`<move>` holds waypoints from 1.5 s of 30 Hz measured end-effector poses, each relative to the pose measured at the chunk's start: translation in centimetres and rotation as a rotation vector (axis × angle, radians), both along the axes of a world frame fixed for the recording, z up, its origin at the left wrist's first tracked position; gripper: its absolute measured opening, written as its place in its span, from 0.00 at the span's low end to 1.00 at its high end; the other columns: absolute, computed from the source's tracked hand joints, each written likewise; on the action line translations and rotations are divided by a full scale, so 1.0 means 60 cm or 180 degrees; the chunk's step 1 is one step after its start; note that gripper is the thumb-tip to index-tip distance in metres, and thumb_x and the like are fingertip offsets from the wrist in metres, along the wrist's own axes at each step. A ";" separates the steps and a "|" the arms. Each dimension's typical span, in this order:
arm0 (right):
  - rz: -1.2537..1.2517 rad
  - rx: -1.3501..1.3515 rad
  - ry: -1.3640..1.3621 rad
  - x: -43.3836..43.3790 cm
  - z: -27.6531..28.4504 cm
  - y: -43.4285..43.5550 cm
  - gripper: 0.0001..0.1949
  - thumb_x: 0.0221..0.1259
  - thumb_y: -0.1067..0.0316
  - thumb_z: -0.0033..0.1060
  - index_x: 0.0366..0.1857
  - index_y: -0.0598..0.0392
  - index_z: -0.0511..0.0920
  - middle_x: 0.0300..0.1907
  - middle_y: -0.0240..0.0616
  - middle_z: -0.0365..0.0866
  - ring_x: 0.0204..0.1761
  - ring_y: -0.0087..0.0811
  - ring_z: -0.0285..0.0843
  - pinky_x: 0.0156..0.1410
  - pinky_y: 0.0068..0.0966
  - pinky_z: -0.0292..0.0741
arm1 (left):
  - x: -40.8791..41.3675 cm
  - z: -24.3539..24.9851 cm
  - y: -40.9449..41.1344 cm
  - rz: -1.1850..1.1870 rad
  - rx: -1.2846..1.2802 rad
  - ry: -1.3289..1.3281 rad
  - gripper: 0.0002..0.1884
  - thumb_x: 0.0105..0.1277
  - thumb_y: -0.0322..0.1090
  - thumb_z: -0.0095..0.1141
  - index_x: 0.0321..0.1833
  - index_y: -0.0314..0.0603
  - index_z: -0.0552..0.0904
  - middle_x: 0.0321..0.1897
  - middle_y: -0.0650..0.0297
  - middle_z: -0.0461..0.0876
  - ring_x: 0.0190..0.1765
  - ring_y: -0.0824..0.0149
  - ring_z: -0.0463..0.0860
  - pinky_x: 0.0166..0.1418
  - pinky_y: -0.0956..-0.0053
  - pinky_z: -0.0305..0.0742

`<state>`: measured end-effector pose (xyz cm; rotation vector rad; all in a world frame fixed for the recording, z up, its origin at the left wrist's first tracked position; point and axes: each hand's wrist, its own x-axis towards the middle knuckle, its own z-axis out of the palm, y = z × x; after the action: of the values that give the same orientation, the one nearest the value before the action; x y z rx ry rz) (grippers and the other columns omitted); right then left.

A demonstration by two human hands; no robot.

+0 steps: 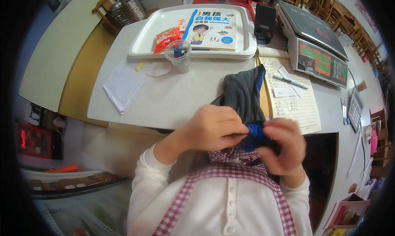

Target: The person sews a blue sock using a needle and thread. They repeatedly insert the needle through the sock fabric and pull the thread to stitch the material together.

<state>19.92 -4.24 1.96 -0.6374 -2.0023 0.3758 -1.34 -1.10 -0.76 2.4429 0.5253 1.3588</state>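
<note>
A dark grey cloth with a blue inner side point(242, 91) lies over the counter's front edge and hangs towards my lap. My left hand point(216, 128) pinches its blue part between thumb and fingers. At the cloth's right side is my right hand point(284, 143), blurred, thumb and fingers apart; whether it grips any cloth cannot be told. A clear plastic cup point(179, 58) holding what look like thread spools stands beyond my hands on the left, with a dark thread point(162, 75) trailing beside it.
White stacked trays point(143, 38) hold a book and a red snack packet. Folded paper point(124, 89) lies left. On the right are a notebook point(290, 112) with a pen point(290, 82), a digital scale point(321, 61), a phone on a stand point(264, 21) and a calculator point(355, 108).
</note>
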 end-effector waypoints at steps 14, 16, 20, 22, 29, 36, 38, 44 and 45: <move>-0.0604 -0.0084 -0.0426 -0.029 -0.028 -0.035 0.14 0.39 0.74 0.72 0.31 0.59 0.76 0.30 0.41 0.76 0.25 0.39 0.74 0.29 0.31 0.70 | 0.013 0.024 -0.021 0.0395 -0.2098 -0.0267 0.05 0.54 0.24 0.64 0.34 0.35 0.83 0.27 0.67 0.79 0.31 0.78 0.77 0.32 0.83 0.70; -0.0830 -0.0521 -0.0352 -0.038 -0.040 -0.037 0.15 0.41 0.76 0.70 0.34 0.61 0.74 0.30 0.44 0.76 0.27 0.42 0.74 0.30 0.32 0.72 | 0.024 0.021 -0.031 0.0400 -0.1395 -0.0162 0.06 0.51 0.24 0.65 0.33 0.35 0.83 0.25 0.63 0.80 0.28 0.72 0.79 0.29 0.80 0.70; -0.0811 -0.0258 0.0074 -0.031 -0.072 -0.035 0.13 0.44 0.78 0.69 0.33 0.61 0.75 0.33 0.43 0.78 0.31 0.39 0.76 0.35 0.28 0.73 | 0.032 0.016 -0.043 0.0217 -0.1042 -0.0106 0.08 0.48 0.22 0.65 0.32 0.36 0.83 0.25 0.61 0.80 0.27 0.67 0.79 0.29 0.77 0.71; -0.0072 -0.0919 0.0303 -0.018 -0.070 -0.036 0.10 0.47 0.79 0.67 0.32 0.61 0.75 0.34 0.41 0.79 0.32 0.34 0.77 0.37 0.27 0.73 | 0.029 0.010 -0.046 0.0405 -0.0983 -0.0134 0.08 0.48 0.22 0.65 0.32 0.36 0.83 0.25 0.61 0.80 0.26 0.66 0.79 0.28 0.77 0.71; 0.2077 -0.4056 0.2577 0.022 -0.070 -0.048 0.04 0.62 0.76 0.50 0.30 0.55 0.68 0.23 0.37 0.75 0.24 0.25 0.69 0.32 0.20 0.69 | 0.024 -0.011 -0.058 0.0635 -0.0247 -0.0014 0.11 0.44 0.22 0.67 0.32 0.40 0.84 0.24 0.62 0.80 0.25 0.64 0.79 0.26 0.76 0.72; 0.1445 -0.4324 0.1965 0.065 -0.064 -0.069 0.05 0.62 0.76 0.55 0.39 0.57 0.72 0.23 0.26 0.70 0.22 0.15 0.62 0.27 0.13 0.60 | 0.011 -0.011 -0.065 0.0900 0.0780 0.0221 0.12 0.43 0.24 0.69 0.32 0.41 0.83 0.25 0.65 0.79 0.22 0.67 0.77 0.24 0.76 0.70; 0.0984 -0.3908 0.1316 0.088 -0.069 -0.076 0.09 0.63 0.76 0.57 0.45 0.60 0.74 0.25 0.25 0.73 0.26 0.12 0.66 0.31 0.11 0.62 | 0.004 -0.007 -0.068 0.1004 0.1035 0.0375 0.13 0.43 0.25 0.70 0.33 0.42 0.83 0.25 0.66 0.79 0.21 0.69 0.75 0.22 0.77 0.69; -0.0596 -0.2797 0.0516 0.143 -0.045 -0.098 0.02 0.58 0.78 0.59 0.34 0.63 0.79 0.28 0.32 0.80 0.30 0.19 0.75 0.36 0.14 0.70 | -0.013 -0.013 -0.076 0.0918 0.1452 0.0640 0.15 0.45 0.26 0.68 0.38 0.43 0.81 0.28 0.68 0.79 0.20 0.73 0.72 0.21 0.79 0.64; -0.0819 -0.2823 0.0570 0.153 -0.040 -0.099 0.02 0.58 0.79 0.59 0.34 0.63 0.79 0.27 0.32 0.79 0.29 0.18 0.74 0.35 0.13 0.69 | -0.015 -0.011 -0.076 0.0891 0.1493 0.0697 0.14 0.46 0.26 0.67 0.38 0.43 0.81 0.29 0.68 0.80 0.20 0.73 0.72 0.21 0.80 0.63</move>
<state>29.10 -10.17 -0.47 -1.3301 -1.4931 1.1372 -2.21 -5.69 -1.44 3.0162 0.6868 1.4622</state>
